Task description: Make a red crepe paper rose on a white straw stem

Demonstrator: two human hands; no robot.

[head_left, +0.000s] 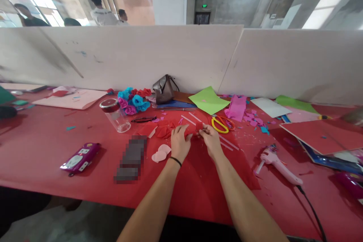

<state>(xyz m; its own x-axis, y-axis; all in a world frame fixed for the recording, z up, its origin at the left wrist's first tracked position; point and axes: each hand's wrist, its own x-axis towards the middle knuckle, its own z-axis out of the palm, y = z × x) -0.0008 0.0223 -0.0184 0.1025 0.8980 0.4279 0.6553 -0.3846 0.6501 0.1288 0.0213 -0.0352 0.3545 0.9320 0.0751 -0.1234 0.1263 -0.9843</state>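
While the right hand (210, 139) pinches a small red paper piece (199, 125) between thumb and fingertips, the left hand (180, 141) faces it, half open, fingers curved over red paper; whether it grips is hidden; the close, fingertip hold probably keeps the thin sheet steady without crushing it.

Measured from the hands, yellow-handled scissors (222, 132) lie at 2 o'clock, loops turned nearer the person, likely for easy pickup; a pink glue gun (272, 158) lies at 4 o'clock, within right-hand reach, cord trailing towards 5; smooth, rounded pale-pink paper cutouts (160, 155) overlap at 8; a clear, dark-red-lidded jar (115, 119) stands at 10, beside ruffled blue paper flowers (138, 101).
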